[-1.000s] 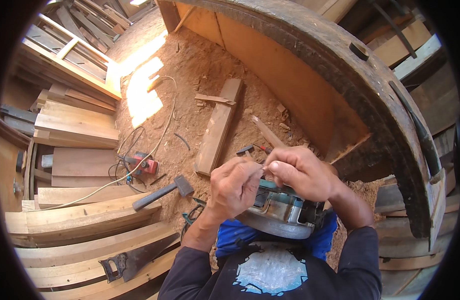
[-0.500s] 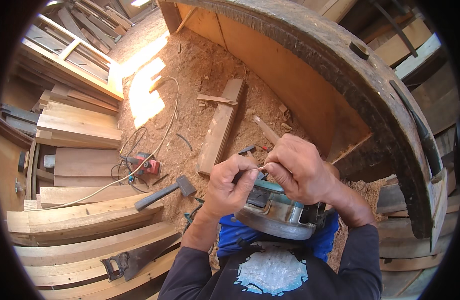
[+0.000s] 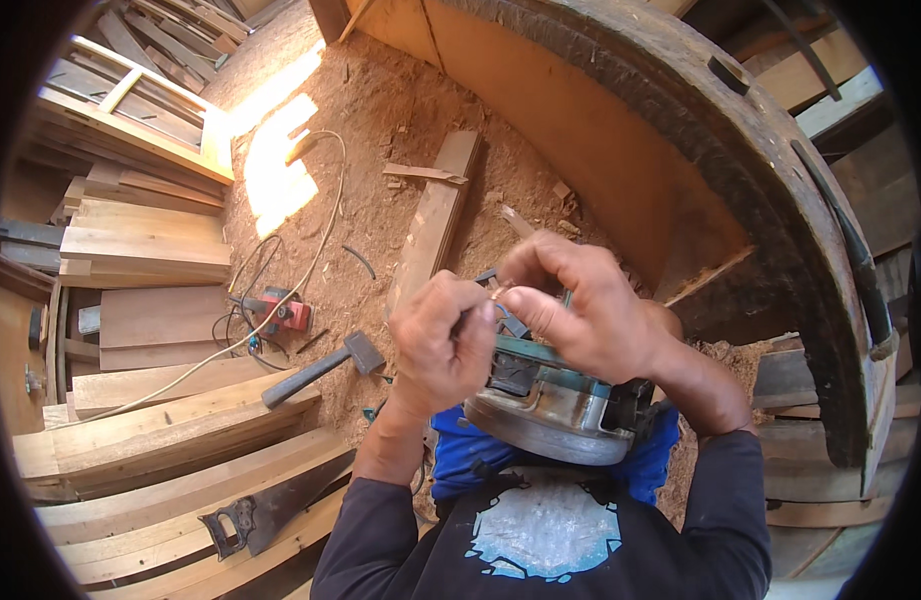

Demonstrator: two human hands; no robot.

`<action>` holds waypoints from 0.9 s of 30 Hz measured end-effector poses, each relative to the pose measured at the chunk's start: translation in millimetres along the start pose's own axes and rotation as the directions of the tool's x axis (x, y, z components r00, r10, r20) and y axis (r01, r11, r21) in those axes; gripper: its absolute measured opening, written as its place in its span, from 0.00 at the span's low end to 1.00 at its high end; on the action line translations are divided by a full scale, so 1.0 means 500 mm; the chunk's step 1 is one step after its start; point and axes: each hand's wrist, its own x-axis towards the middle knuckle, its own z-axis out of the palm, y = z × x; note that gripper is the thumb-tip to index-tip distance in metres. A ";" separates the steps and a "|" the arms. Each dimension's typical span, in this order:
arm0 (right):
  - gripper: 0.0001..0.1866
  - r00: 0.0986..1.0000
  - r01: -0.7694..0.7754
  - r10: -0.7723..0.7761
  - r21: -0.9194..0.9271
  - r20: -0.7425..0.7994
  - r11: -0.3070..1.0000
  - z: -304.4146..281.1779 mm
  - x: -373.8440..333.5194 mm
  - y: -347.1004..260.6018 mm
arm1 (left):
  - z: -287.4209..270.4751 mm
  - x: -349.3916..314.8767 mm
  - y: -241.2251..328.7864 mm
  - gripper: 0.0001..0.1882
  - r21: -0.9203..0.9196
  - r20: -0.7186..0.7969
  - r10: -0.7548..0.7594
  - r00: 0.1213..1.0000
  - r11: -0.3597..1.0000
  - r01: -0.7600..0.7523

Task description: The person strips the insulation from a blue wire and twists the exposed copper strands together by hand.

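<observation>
My left hand [image 3: 445, 335] and my right hand [image 3: 585, 305] are close together in front of me, above my lap. Each is closed in a pinch, the fingertips almost meeting. Between them shows a tiny pale thing [image 3: 497, 294], too small to name. Under the hands, a teal power tool [image 3: 550, 425] with a rounded metal guard rests on my blue-clothed lap. My wrists partly cover its upper side. Beyond my right hand a narrow wood strip [image 3: 517, 222] sticks out; its near end is hidden.
A mallet-like hammer [image 3: 330, 368], a red power tool [image 3: 283, 312] with a cord, and a handsaw [image 3: 245, 520] lie to the left by stacked boards [image 3: 180, 410]. A plank [image 3: 435, 220] lies on the shavings ahead. A large curved wooden piece [image 3: 670, 100] arches over the right.
Both hands have risen slightly and drawn closer together, still pinching. The view has shifted a little. The power tool stays on my lap.
</observation>
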 end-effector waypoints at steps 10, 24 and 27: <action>0.20 0.759 0.605 -0.619 -0.570 0.203 0.556 -0.022 0.048 -0.007 | -0.024 0.006 -0.024 0.03 -0.844 0.398 -0.311 0.863 0.244 0.477; 0.10 0.870 -0.481 0.353 0.440 0.343 0.759 -0.026 0.031 0.028 | 0.017 0.022 -0.014 0.08 -0.050 -0.056 0.141 0.988 0.988 -0.144; 0.10 0.847 -0.523 0.380 0.449 0.373 0.725 -0.024 0.027 0.029 | 0.016 0.023 -0.008 0.09 -0.004 -0.076 0.161 0.984 0.987 -0.162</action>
